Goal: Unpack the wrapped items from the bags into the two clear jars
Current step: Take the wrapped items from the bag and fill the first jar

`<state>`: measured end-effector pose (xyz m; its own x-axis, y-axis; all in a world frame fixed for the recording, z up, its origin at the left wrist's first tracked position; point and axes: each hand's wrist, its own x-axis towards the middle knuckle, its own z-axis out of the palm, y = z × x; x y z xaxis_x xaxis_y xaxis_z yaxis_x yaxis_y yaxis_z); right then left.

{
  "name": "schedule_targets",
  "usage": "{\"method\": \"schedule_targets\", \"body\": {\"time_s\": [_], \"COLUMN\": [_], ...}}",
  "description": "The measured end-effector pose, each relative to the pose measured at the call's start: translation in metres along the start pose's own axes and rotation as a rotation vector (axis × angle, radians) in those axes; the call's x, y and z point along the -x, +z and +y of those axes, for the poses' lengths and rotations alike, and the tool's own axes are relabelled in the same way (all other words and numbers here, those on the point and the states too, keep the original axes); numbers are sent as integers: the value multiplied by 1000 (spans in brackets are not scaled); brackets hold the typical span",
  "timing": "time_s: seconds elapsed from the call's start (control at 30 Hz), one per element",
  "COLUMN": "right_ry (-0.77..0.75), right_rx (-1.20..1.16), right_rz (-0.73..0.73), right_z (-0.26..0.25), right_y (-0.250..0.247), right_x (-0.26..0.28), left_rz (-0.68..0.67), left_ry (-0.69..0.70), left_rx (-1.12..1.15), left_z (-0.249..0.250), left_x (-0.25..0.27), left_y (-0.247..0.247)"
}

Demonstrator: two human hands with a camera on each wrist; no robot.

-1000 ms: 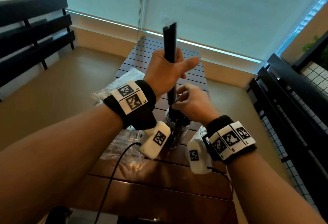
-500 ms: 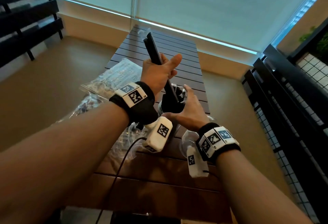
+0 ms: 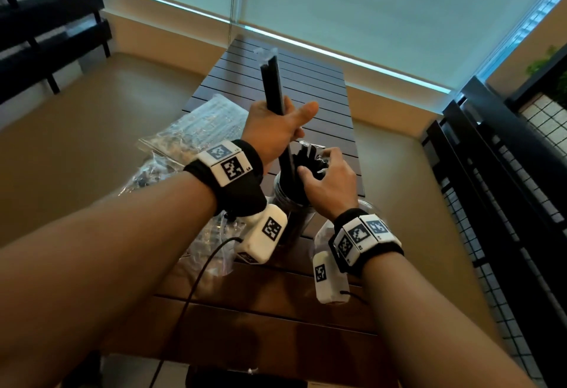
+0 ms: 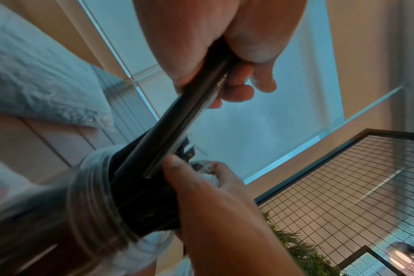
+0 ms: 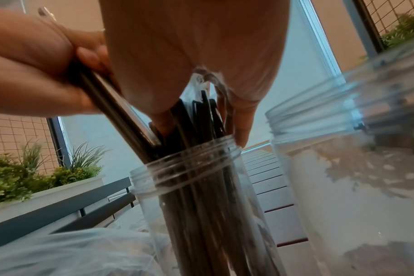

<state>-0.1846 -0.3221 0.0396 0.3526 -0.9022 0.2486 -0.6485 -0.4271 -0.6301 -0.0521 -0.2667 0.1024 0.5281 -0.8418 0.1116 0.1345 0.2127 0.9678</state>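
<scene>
Looking down from the head view, two hands work over a slatted table (image 3: 322, 111): the left hand (image 3: 276, 132) grips one bundle of long black wrapped items (image 3: 273, 80), fingers curled round it, lower end entering the full jar (image 3: 291, 200); clear bags (image 3: 196, 129) lie to the left. From the left wrist, the right hand (image 4: 201, 186) rests its fingers on the items already inside. From the right wrist, two clear jars stand side by side: one packed with black items, the second jar (image 5: 343, 168) just beside it, its contents unclear.
</scene>
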Motion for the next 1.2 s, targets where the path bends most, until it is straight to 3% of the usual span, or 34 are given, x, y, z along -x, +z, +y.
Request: {"method": "schedule_targets", "body": {"time_s": [0.1, 0.23, 0.37, 0.5, 0.67, 0.8, 0.93, 1.07, 1.2], "right_ry": [14, 50, 51, -229, -531, -513, -487, -508, -519], "right_rx": [-55, -287, -513, -431, -137, -67, 53, 172, 179], "right_rz": [-48, -252, -131, 129, 170, 79, 14, -98, -68], "right_z": [0, 1, -9, -42, -53, -28, -11, -18, -19], "right_y": [-5, -11, -22, -40, -31, -12, 1, 2, -9], "right_x": [1, 3, 5, 4, -4, -6, -2, -4, 0], "left_rz": [15, 32, 69, -34, -77, -153, -199, -365, -358], "left_ry": [-15, -13, 72, 28, 67, 143, 17, -112, -92], "left_rx": [-27, -183, -666, -810, -594, -740, -755, -753, -798], "left_z": [-18, -40, -50, -48, -51, -57, -66, -62, -65], "left_x": [1, 3, 11, 22, 22, 28, 28, 23, 20], "left_y": [8, 14, 16, 15, 12, 2, -19, -27, -25]}}
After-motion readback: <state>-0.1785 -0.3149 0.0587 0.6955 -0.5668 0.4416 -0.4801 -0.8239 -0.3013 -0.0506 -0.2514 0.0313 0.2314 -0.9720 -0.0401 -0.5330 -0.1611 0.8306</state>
